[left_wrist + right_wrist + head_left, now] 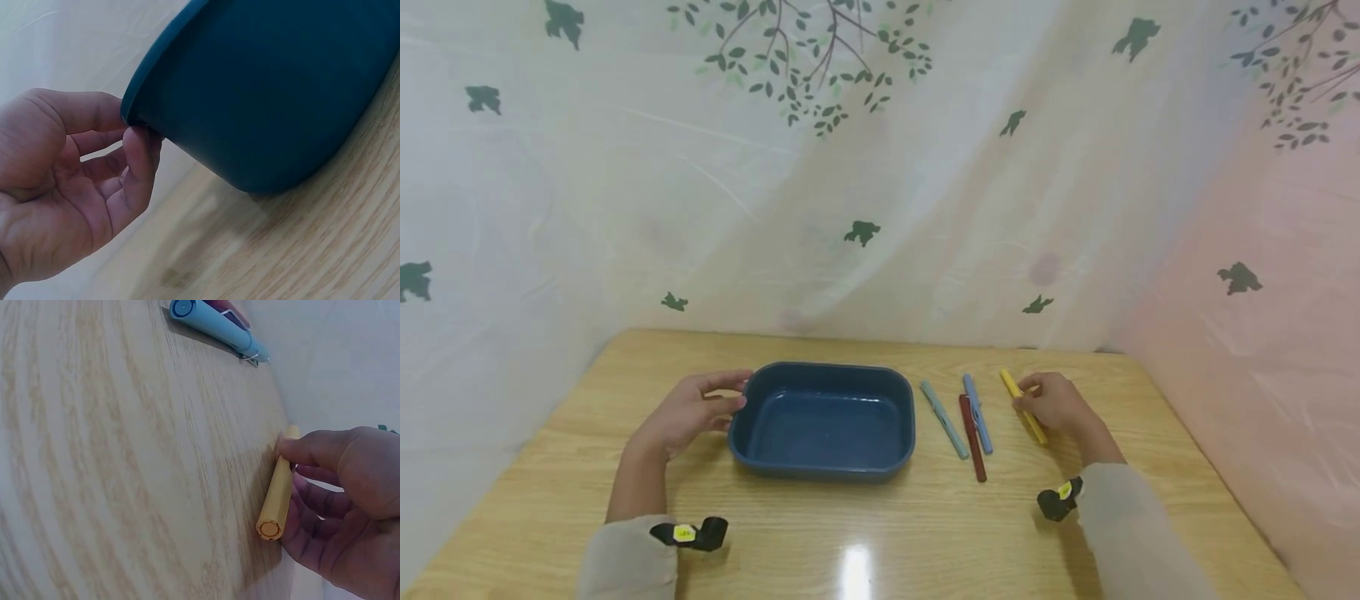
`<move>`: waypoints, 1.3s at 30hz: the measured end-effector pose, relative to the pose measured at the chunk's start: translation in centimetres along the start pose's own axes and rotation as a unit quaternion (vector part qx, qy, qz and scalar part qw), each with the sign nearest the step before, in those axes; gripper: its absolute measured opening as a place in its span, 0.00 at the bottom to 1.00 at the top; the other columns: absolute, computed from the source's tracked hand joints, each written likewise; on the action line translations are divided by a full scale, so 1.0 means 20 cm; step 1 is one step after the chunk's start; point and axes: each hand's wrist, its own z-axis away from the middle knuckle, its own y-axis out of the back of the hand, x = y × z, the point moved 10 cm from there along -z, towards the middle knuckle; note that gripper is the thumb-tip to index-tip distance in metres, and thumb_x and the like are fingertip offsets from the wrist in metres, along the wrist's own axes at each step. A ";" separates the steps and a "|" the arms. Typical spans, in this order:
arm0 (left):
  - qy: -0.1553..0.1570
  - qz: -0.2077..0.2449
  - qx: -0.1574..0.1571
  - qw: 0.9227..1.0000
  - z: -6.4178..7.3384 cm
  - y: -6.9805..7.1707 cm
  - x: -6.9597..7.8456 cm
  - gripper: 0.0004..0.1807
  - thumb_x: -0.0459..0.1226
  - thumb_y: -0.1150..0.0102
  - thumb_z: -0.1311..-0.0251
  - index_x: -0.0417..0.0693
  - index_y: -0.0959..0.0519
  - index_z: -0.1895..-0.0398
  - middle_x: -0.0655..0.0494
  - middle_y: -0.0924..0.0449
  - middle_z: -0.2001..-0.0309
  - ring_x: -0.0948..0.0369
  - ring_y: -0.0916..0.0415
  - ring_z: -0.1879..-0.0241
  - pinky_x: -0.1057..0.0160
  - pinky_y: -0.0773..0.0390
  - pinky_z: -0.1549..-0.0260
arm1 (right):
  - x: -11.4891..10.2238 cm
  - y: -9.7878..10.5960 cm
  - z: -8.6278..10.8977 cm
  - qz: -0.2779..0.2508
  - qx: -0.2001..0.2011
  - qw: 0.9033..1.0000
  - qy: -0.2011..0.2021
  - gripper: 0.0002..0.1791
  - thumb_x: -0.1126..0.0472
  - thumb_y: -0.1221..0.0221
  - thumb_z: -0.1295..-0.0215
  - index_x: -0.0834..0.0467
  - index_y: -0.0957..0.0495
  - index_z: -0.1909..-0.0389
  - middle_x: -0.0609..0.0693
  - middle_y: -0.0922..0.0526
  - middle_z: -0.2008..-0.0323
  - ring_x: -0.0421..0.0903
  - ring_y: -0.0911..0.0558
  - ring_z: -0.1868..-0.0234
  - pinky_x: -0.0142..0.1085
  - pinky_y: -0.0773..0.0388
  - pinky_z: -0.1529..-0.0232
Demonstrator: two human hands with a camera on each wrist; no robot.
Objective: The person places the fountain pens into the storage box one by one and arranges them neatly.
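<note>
A dark blue rectangular dish (823, 477) sits on the table, and my left hand (688, 414) is at its left end. In the left wrist view, the fingers and thumb of that left hand (81, 181) pinch the dish's rim (147, 78). On the right, my right hand (1054, 402) holds a yellow pen (1036, 430) around its middle. The right wrist view shows the thumb on one side of the yellow pen (275, 503) and fingers on the other; the pen lies at or just above the tabletop, I cannot tell which.
Between dish and right hand lie a pale green pen (946, 422), a dark red pen (973, 442) and a blue pen (979, 417), the red and blue close together. The wooden table (790, 542) ends at a patterned cloth backdrop (760, 275).
</note>
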 end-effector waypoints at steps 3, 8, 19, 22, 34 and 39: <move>-0.001 0.003 0.000 1.000 0.00 0.00 0.00 0.30 0.34 0.40 0.28 0.35 0.34 0.26 0.34 0.35 0.28 0.47 0.25 0.41 0.59 0.16 0.55 | 0.00 0.01 0.01 -0.002 0.000 1.000 -0.004 0.20 0.60 0.38 0.29 0.69 0.22 0.43 0.65 0.19 0.52 0.53 0.19 0.57 0.40 0.18 0.62; 0.002 0.004 0.002 1.000 0.00 0.00 0.01 0.30 0.34 0.40 0.29 0.35 0.34 0.26 0.34 0.36 0.28 0.47 0.25 0.41 0.59 0.16 0.55 | -0.03 0.01 0.02 -0.023 0.008 1.000 0.007 0.21 0.60 0.38 0.29 0.69 0.23 0.41 0.66 0.19 0.52 0.52 0.19 0.59 0.38 0.19 0.65; -0.004 0.004 0.007 1.000 0.02 0.01 0.00 0.31 0.34 0.40 0.28 0.36 0.34 0.26 0.33 0.35 0.30 0.49 0.24 0.43 0.59 0.16 0.55 | -0.20 0.00 0.02 -0.077 0.014 0.996 0.036 0.20 0.60 0.41 0.26 0.67 0.25 0.40 0.62 0.19 0.54 0.49 0.21 0.63 0.38 0.20 0.66; -0.005 0.006 0.008 1.000 0.02 0.01 0.00 0.31 0.34 0.40 0.28 0.36 0.34 0.26 0.33 0.35 0.29 0.49 0.25 0.42 0.59 0.16 0.55 | -0.25 -0.01 0.02 -0.097 0.010 0.994 0.047 0.19 0.61 0.41 0.26 0.68 0.26 0.40 0.62 0.19 0.55 0.49 0.20 0.65 0.40 0.17 0.66; -0.001 0.006 0.007 1.000 0.02 0.00 -0.01 0.31 0.35 0.40 0.28 0.36 0.34 0.25 0.35 0.36 0.27 0.45 0.27 0.38 0.59 0.16 0.53 | -0.47 -0.03 0.02 -0.180 -0.006 0.981 0.077 0.20 0.63 0.39 0.28 0.70 0.25 0.41 0.64 0.17 0.55 0.50 0.16 0.63 0.51 0.13 0.58; -0.006 0.008 0.006 1.000 0.03 0.00 0.00 0.31 0.35 0.40 0.28 0.35 0.34 0.26 0.33 0.36 0.28 0.47 0.25 0.40 0.59 0.16 0.54 | -0.57 -0.04 0.04 -0.210 -0.022 0.974 0.078 0.22 0.61 0.39 0.27 0.69 0.26 0.39 0.65 0.18 0.52 0.51 0.16 0.61 0.53 0.15 0.54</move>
